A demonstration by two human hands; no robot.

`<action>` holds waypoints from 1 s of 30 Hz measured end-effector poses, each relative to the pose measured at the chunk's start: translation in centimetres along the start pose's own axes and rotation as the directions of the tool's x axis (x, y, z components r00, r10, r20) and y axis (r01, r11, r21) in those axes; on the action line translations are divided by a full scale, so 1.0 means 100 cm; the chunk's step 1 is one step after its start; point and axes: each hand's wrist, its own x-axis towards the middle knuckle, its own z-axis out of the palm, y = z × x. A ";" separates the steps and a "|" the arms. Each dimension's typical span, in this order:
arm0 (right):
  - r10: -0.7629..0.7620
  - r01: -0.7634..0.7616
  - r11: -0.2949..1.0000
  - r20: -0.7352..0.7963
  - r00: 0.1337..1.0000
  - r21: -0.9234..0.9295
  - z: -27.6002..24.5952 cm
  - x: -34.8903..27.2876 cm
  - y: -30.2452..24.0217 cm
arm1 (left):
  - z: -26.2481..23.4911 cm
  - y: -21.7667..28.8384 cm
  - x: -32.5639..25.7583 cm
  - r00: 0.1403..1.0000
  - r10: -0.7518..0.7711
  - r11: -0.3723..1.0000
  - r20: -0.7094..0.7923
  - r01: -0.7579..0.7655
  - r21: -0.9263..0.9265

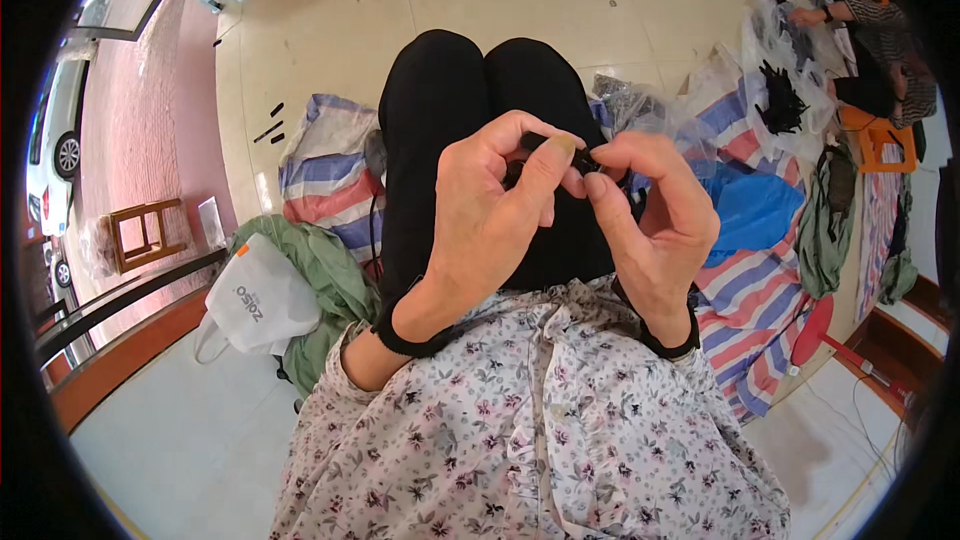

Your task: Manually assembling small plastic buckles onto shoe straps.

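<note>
Thumb and forefinger of the left hand pinch a small black piece, while the right hand grips its other end between thumb and forefinger; its exact form is mostly hidden by the fingers. The piece is above the lap, over black trousers. Beside the left leg lies a striped sheet, with a white bag resting on green cloth. To the right, blue plastic lies on striped sheeting; farther off, another person sits near a black pile.
</note>
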 end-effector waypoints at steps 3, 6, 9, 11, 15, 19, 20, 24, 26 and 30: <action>0.104 -0.106 0.986 0.017 0.994 0.131 -0.002 -0.005 0.002 | -0.003 -0.010 0.000 0.997 -0.027 0.985 0.069 0.038 -0.167; 0.265 -0.266 0.905 0.049 0.963 0.332 -0.003 -0.007 0.010 | -0.003 -0.010 0.001 0.989 -0.116 0.965 0.090 0.134 -0.227; 0.352 -0.357 0.821 0.098 0.931 0.446 -0.004 -0.001 0.016 | -0.001 -0.007 0.007 0.988 -0.136 0.960 0.071 0.149 -0.235; 0.355 -0.366 0.805 0.116 0.928 0.467 -0.006 0.006 0.018 | 0.000 -0.001 0.012 0.986 -0.146 0.949 0.081 0.163 -0.272; 0.154 -0.186 0.913 0.117 0.981 0.362 -0.017 0.014 0.011 | 0.010 0.010 0.020 0.966 -0.194 0.899 0.170 0.244 -0.363; 0.019 -0.043 0.990 0.174 0.985 0.134 -0.016 0.020 0.013 | 0.016 0.005 0.014 1.000 0.000 0.999 0.016 0.000 -0.034; 0.048 -0.098 0.977 0.250 0.967 0.191 -0.017 0.018 0.025 | 0.017 0.006 0.015 0.996 0.086 0.970 -0.009 -0.082 0.230; 0.285 -0.452 0.698 0.364 0.887 0.556 -0.011 -0.012 0.039 | 0.007 -0.005 0.002 0.986 0.103 0.903 0.128 -0.146 0.404; 0.327 -0.474 0.679 0.346 0.879 0.560 -0.023 -0.014 0.047 | 0.019 0.004 0.005 0.972 -0.221 0.967 0.078 0.207 0.149; 0.307 -0.446 0.702 0.330 0.893 0.555 -0.030 -0.015 0.049 | 0.029 -0.003 0.004 0.989 -0.133 0.976 0.062 0.120 0.182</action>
